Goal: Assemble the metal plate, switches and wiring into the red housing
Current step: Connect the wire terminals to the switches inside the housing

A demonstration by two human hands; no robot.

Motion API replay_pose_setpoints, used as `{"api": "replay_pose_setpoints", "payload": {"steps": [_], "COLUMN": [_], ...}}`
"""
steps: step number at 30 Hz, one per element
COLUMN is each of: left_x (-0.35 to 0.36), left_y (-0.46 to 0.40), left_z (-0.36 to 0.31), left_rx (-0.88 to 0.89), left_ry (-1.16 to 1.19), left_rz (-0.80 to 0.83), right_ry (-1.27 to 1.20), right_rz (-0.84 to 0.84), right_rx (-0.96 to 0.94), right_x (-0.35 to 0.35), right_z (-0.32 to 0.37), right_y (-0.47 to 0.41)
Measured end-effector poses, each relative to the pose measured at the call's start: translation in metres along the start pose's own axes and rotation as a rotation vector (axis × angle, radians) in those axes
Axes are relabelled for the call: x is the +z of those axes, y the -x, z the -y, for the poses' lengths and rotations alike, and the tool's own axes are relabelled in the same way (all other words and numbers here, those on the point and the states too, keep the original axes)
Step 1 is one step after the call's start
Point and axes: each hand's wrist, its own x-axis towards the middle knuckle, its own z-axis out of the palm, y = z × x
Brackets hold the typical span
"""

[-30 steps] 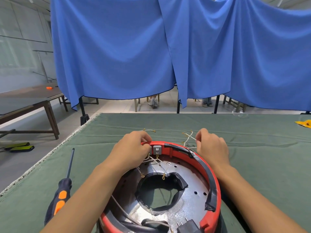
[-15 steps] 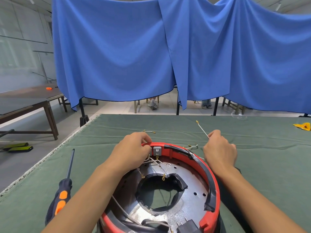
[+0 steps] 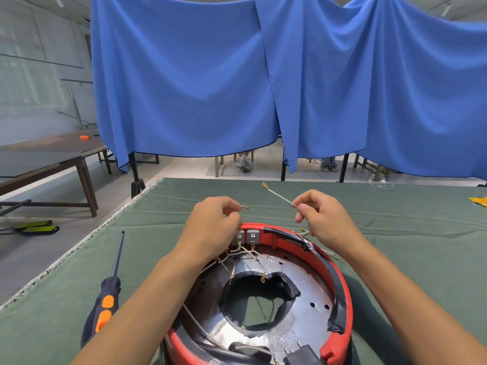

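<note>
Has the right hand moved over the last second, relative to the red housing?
Yes. The right hand has lifted up and away from the red housing rim, pulling a white wire out over the table.

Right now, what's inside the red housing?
Inside the red housing: metal plate, two grey switches, white wires, black plug. The left hand covers the rim's left part.

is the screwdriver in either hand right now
No, the screwdriver lies on the green cloth beside the left arm; the right hand pinches a white wire.
</note>
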Motion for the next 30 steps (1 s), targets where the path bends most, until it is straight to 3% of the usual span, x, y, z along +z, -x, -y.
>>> {"api": "replay_pose_setpoints", "payload": {"steps": [6,13,26,30], "left_x": [-0.002,-0.011,-0.011,-0.011], "left_y": [0.005,0.003,0.002,0.005], "left_z": [-0.009,-0.01,-0.007,-0.01], "left_rx": [0.067,-0.262,-0.198,-0.13], "left_ry": [0.283,0.666,0.648,0.635], "left_rz": [-0.049,-0.07,-0.091,-0.014], "right_ry": [0.11,0.105,0.17,0.186], "right_rz": [0.161,0.155,0.234,0.208], "right_rx": [-0.11,-0.118,-0.096,-0.113], "right_x": [0.007,0.012,0.011,0.009], "right_z": [0.028,0.034,0.044,0.052], "right_y": [0.008,0.014,0.019,0.02]}}
